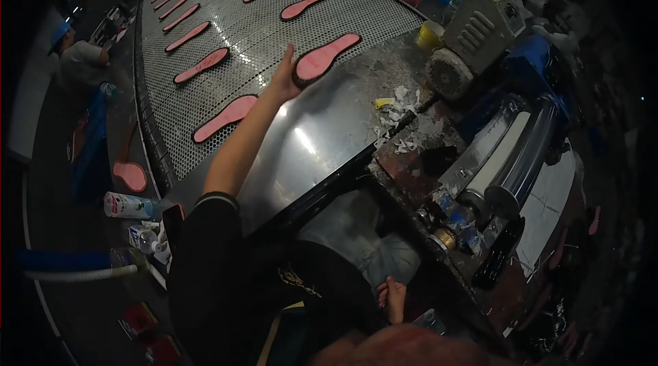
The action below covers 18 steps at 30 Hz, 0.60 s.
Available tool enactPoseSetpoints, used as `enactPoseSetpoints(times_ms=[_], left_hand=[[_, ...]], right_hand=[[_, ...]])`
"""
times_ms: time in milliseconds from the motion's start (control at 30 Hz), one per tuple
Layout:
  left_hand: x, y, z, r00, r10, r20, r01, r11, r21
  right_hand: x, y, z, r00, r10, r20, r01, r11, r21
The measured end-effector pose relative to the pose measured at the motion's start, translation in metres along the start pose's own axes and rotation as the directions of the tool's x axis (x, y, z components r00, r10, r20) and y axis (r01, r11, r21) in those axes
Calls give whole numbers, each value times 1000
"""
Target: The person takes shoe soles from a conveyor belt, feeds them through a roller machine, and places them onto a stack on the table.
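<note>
Free passage: up the belt (240, 33) between two rows of insoles (201, 66), and over the counter (329, 126), right of the forearm (240, 136). Obstacles: the left hand (284, 83) and its held insole (322, 59), near the seam of belt and counter; to the right, the machine (480, 20), white scraps (404, 107) and paired rollers (525, 157).

Black short-sleeved shirt (205, 246), pale-striped cuff (221, 197), chest emblem (299, 282) (yellowish, swirling), faded jeans (397, 256)

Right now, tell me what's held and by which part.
Black-edged pink insole, by its wider end, in the left hand; right hand: can't tell.
</note>
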<state>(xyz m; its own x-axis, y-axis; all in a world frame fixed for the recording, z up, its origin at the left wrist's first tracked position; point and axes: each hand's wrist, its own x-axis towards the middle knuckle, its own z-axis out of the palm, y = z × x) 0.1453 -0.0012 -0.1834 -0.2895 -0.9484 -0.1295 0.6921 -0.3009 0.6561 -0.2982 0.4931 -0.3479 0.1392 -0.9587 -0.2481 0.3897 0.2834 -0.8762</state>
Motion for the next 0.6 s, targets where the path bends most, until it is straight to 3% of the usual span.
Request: enactPoseSetpoints(times_ms=[33, 67, 100, 167, 200, 233, 267, 300, 367, 400, 500, 600], left_hand=[[43, 22, -50, 980, -40, 193, 55, 996, -72], [70, 30, -98, 923, -63, 380, 124, 983, -138], [51, 29, -44, 925, 61, -375, -30, 996, 88], [48, 18, -48, 829, 293, -477, 27, 830, 557], [49, 6, -65, 823, 409, -394, 12, 681, 733], [45, -9, -73, 786, 564, -252, -25, 438, 899], [36, -26, -76, 742, 666, -76, -40, 158, 987], [14, -37, -53, 747, 665, -22, 6, 26, 1000], [0, -48, -38, 831, 555, 40, 63, -165, 984], [-1, -52, -34, 789, 605, 105, 32, -212, 977], [-10, -56, -25, 805, 512, 300, -41, -457, 888], [-12, -58, -20, 852, 462, 248, 29, -513, 858]], right_hand=[[-7, -13, 11, 822, 415, -390, -489, 865, -112], [-12, -12, 14, 816, 420, -397, -496, 861, -109], [-14, -12, 13, 819, 413, -398, -490, 865, -110], [-3, -18, 15, 832, 389, -395, -465, 878, -113], [-1, -25, 23, 803, 413, -430, -511, 849, -139], [2, -28, 31, 769, 439, -465, -560, 813, -158], [5, -27, 36, 764, 447, -465, -566, 810, -151], [10, -28, 39, 736, 444, -511, -608, 765, -211], [23, -36, 43, 709, 436, -555, -654, 700, -286], [30, -42, 48, 711, 426, -560, -661, 677, -324], [29, -44, 41, 717, 431, -548, -672, 635, -381], [34, -42, 38, 734, 427, -529, -653, 656, -377]])
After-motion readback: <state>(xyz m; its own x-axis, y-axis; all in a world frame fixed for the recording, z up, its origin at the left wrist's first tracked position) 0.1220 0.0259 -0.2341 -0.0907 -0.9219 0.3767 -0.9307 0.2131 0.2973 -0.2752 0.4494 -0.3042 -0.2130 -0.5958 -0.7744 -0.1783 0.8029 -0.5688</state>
